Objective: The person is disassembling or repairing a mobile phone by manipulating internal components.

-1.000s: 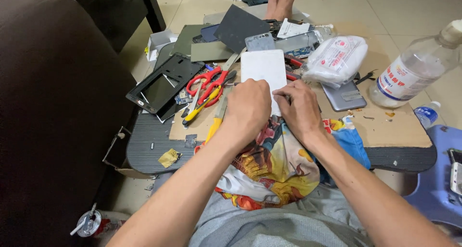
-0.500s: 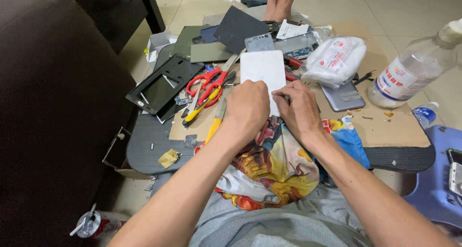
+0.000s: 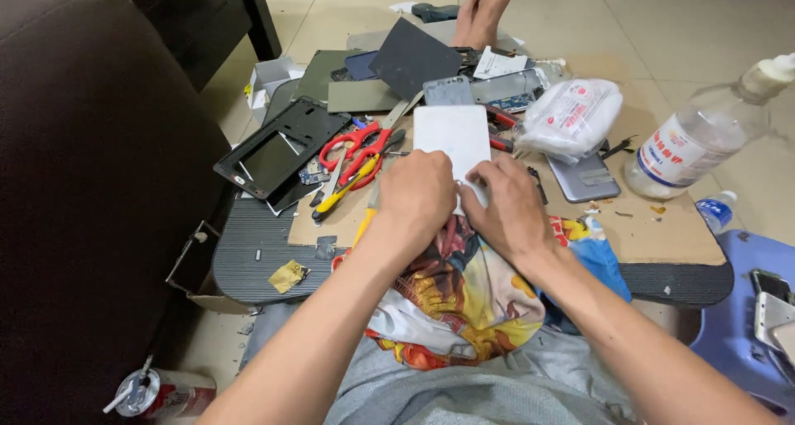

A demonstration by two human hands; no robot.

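Right in front of me, my left hand (image 3: 416, 195) and right hand (image 3: 507, 205) pinch the white slab's (image 3: 452, 135) near end. It points straight away from me.

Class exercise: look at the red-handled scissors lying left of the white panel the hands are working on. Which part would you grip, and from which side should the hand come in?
Probably grip the red-handled scissors by the red finger loops, coming from above and from the left. The loops lie flat and uncovered at the upper end, while the blades point down toward the left hand and sit among other tools. The white panel crowds the right side.
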